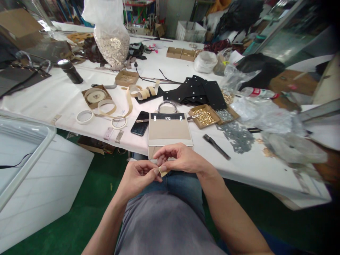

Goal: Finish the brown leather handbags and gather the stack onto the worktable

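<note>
A small piece of pale yellow tape (163, 173) is pinched between my two hands, low in front of the table edge. My left hand (142, 177) grips its left end with thumb and finger. From the other side my right hand (183, 159) holds it, fingers curled over. Just beyond them a beige handbag (170, 129) with a dark top strip and silver fittings lies on the table, its lower part partly hidden by my right hand. Its wrapped handle (168, 103) points away from me.
A black phone (140, 124) lies left of the bag, near tape rolls (85, 117). To the right are a box of gold studs (204, 117), a dark flat tool (216, 146) and grey metal pieces (237, 136). Black panels (196, 90) are stacked behind. A white bin (39, 177) stands left.
</note>
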`<control>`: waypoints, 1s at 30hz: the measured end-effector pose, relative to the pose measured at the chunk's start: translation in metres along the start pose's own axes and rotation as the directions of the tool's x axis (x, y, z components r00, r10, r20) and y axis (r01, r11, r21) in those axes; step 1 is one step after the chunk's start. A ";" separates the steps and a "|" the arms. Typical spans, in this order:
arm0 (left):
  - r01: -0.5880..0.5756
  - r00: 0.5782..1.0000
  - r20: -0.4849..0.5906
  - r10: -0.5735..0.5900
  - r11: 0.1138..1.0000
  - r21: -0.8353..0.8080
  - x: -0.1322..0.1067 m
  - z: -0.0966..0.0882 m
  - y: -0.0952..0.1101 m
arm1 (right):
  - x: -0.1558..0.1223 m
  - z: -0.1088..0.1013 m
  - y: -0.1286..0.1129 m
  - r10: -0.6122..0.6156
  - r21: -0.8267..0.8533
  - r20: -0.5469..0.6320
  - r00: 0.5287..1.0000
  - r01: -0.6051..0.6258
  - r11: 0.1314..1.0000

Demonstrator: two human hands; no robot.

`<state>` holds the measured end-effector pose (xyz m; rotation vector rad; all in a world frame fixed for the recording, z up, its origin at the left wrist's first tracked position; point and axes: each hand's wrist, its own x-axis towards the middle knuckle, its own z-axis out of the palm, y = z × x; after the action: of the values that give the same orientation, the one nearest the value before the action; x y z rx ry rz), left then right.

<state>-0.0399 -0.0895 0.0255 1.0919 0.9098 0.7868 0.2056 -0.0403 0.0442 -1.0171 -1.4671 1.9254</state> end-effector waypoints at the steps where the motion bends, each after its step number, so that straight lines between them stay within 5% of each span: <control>1: -0.003 1.000 0.003 0.003 1.000 -0.003 0.000 0.000 0.000 | 0.000 0.000 0.000 0.001 0.001 -0.001 1.000 -0.001 1.000; 30: -0.060 0.998 -0.022 0.059 0.998 -0.030 -0.004 0.006 -0.006 | -0.002 0.003 0.008 -0.008 -0.009 0.002 1.000 0.008 1.000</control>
<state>-0.0358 -0.0964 0.0220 1.0895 0.8837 0.8603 0.2054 -0.0460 0.0370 -1.0120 -1.4795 1.9161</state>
